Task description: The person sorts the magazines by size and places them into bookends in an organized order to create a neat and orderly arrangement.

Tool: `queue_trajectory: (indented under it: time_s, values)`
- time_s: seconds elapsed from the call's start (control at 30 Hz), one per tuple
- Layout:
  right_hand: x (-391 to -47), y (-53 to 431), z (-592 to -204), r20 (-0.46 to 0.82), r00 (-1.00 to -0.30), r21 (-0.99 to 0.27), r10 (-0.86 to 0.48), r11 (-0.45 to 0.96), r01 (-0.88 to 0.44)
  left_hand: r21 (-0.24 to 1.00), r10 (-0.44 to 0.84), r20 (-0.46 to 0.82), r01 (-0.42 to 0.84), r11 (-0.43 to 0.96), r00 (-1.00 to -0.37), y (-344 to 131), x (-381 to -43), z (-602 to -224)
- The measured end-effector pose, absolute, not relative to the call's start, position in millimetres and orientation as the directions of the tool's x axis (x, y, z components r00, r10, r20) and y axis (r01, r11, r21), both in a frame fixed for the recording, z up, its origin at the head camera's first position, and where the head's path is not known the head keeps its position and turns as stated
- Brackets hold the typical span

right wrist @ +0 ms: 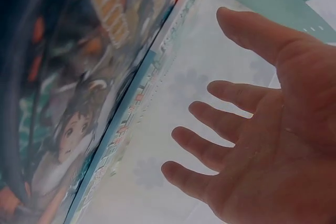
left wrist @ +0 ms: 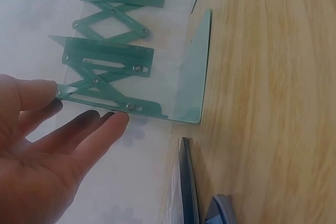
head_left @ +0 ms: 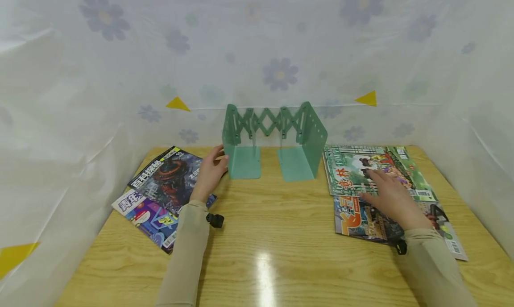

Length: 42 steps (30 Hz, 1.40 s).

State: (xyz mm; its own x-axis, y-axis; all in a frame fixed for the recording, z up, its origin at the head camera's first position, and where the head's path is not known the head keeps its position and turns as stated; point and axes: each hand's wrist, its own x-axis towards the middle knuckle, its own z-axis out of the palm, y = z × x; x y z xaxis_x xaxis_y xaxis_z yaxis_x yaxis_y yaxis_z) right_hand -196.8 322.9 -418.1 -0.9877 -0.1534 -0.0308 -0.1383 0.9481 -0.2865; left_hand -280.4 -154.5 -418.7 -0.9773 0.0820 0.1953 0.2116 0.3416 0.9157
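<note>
A green metal expandable bookend (head_left: 246, 164) with a crisscross scissor linkage stands at the back middle, spread apart. At its left end plate (left wrist: 192, 82) is my left hand (head_left: 210, 173), fingertips right at the plate's outer side and thumb by its rear edge. My right hand (head_left: 391, 197) is over the magazines on the right with its fingers spread. Beneath it lies a green-covered magazine (head_left: 341, 164), which overlaps a darker comic-style magazine (head_left: 353, 217). In the right wrist view the spread fingers (right wrist: 205, 153) hold nothing, close to an illustrated cover (right wrist: 68, 135).
On the left of the wooden table (head_left: 257, 226) lie a dark magazine (head_left: 172, 177) with a red machine on its cover and a purple magazine (head_left: 148, 215) partly under it. A white flowered curtain (head_left: 241, 52) hangs behind and along both sides. Yellow triangles (head_left: 367, 98) mark it.
</note>
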Motion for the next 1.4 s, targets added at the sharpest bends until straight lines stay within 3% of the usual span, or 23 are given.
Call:
queue_trajectory:
  time_s: [0.4,0.9,1.4]
  values:
    - [-194,318,-429,0.018,-0.972,-0.199,-0.236,0.952,-0.235,0.886,0.069,0.206,0.216,0.409,-0.976,-156,-281,-419]
    - [-211,335,-429,-0.139,-0.943,-0.229,-0.303,0.936,-0.267,0.881,0.070,0.195,0.206,0.425,-0.978,-155,-282,-419]
    - [-217,333,-432,-0.070,-0.948,-0.120,-0.309,0.946,-0.300,0.866,0.092,0.208,0.227,0.445,-0.974,-157,-279,-419]
